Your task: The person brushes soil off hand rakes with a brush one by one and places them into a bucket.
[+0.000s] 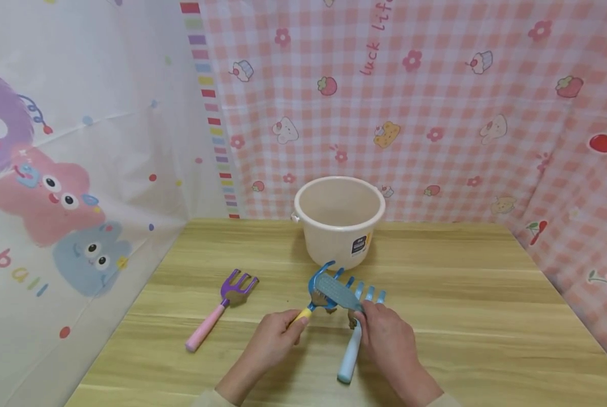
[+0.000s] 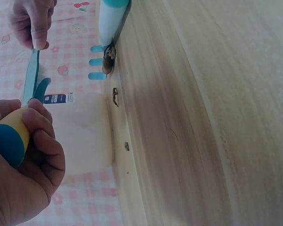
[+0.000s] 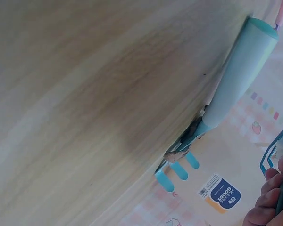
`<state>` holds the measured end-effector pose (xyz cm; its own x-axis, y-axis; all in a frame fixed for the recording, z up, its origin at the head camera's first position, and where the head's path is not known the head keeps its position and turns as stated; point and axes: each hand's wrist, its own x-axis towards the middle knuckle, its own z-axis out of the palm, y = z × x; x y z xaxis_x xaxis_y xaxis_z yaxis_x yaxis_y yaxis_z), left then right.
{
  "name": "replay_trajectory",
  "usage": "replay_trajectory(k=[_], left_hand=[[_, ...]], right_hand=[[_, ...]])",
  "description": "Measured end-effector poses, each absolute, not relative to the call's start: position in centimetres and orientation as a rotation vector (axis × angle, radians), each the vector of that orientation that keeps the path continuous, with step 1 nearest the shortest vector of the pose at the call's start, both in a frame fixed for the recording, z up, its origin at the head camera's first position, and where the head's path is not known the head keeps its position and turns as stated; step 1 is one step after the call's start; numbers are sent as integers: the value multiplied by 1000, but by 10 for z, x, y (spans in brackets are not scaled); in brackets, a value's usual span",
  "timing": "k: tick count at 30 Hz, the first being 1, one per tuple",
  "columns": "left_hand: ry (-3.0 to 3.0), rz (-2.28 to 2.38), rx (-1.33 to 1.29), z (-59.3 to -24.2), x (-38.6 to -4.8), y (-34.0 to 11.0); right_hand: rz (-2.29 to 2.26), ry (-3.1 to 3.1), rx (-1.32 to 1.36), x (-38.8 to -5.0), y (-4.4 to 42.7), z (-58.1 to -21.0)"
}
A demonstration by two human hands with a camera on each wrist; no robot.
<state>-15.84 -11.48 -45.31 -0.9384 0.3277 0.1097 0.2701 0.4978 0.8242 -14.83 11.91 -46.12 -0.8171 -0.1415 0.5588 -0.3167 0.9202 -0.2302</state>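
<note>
My left hand [image 1: 274, 341] grips the yellow handle of a small blue garden rake [image 1: 312, 287], its tines pointing away toward the bucket. In my right hand [image 1: 392, 340] is a flat grey-blue brush [image 1: 340, 291], pinched at its near end. The brush lies across the rake's head, with pale bristles showing beneath it. Under my right hand, a light blue garden rake [image 1: 350, 355] rests on the table, with brown dirt [image 3: 178, 155] about its neck. The left wrist view shows the yellow handle [image 2: 20, 126] with its blue end inside my curled fingers.
A cream bucket [image 1: 341, 242] stands upright behind the tools. To the left lies a purple garden fork [image 1: 207, 326] with a pink handle. Small dirt bits [image 2: 115, 96] are scattered on the wooden table [image 1: 466, 316]. Patterned cloths hang at the back and sides.
</note>
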Motion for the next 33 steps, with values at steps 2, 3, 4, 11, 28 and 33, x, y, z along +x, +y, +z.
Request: replay_trajectory(k=[2,3,4,11,28,33], left_hand=[[2663,1446,525,-453,-158,-115],[2660,1446,519,-453,-159,-115],[2656,1446,514,-453,-159,-115],[2645,1457,471,-454,-158,-114],[2675,1428,524,-447,-163,-116],[2668,1431,504,-449,-160,-114]], right_hand=[[418,-2531,322,-149,119,-462],[415,-2533,319,-149,118,-463],[411,-2534,318,-149,118,-464],[395,-2508,325,-150,117,-467],[731,-2730,311,-151,114,-446],[570,-2733,265,-153,115,-452]])
